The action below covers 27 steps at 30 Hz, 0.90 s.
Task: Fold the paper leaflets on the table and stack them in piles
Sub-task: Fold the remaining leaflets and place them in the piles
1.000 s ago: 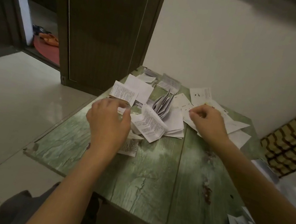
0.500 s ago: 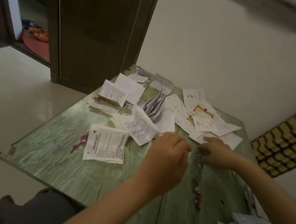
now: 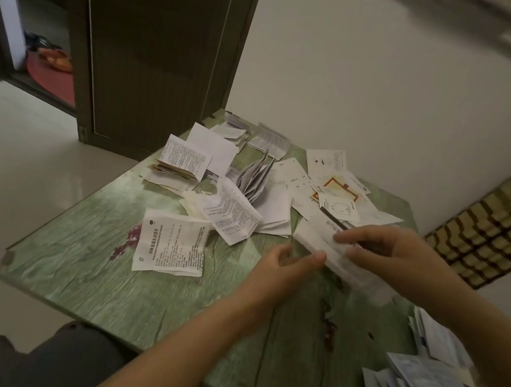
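Right of centre, a long white leaflet [image 3: 317, 239] sits between both hands over the green counter [image 3: 164, 305]. The left hand [image 3: 283, 263] pinches its lower-left end, and the right hand [image 3: 400, 254] grips it from the right. Loose leaflets [image 3: 237, 214] lie heaped toward upper centre.

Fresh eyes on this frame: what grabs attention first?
Over the right half of the green table, the left hand and right hand pinch a blurred white leaflet between them. Behind, a loose scatter of leaflets covers the table's far part, and one open printed leaflet lies flat, alone on the left.
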Available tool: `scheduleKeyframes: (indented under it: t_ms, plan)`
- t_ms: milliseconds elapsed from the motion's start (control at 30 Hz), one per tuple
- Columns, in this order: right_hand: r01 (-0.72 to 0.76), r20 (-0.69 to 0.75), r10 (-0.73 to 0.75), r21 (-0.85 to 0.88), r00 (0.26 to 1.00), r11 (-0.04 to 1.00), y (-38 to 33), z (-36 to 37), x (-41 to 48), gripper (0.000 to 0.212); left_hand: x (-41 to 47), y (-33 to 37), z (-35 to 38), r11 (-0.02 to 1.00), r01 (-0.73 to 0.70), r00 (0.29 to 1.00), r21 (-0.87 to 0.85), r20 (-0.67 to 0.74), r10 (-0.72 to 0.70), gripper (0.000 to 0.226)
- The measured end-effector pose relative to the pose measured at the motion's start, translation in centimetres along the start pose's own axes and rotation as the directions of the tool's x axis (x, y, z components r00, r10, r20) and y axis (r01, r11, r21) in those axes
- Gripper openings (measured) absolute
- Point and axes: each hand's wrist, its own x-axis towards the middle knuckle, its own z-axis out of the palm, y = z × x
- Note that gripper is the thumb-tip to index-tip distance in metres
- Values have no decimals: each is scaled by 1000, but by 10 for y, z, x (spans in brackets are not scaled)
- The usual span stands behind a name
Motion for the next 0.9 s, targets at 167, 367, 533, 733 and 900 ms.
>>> scheduleKeyframes:
  t_ms: [167, 367, 533, 733, 900]
  plan:
    - [-149, 7, 184, 619, 983, 771, -10, -7, -12, 17, -2, -4, -2, 992, 50, 970, -112, 242, -22, 67]
    - [-195, 96, 177, 671, 980, 715, -13, 26, -14, 25, -13, 0, -6, 983, -47, 947, -176, 304, 100, 52]
    - [-228, 239, 2, 924, 971, 307, -26, 18, -14, 42, -16, 4, -15, 940, 8, 867, -342, 470, 164, 113]
    - [-304, 307, -48, 950, 950, 64, -36, 25, -16, 39, -20, 2, -17, 926, 100, 795, -363, 588, 145, 121]
    - [-234, 244, -60, 963, 968, 133, -53, 48, -15, 43, -29, 13, -16, 867, 31, 737, -497, 598, 316, 72]
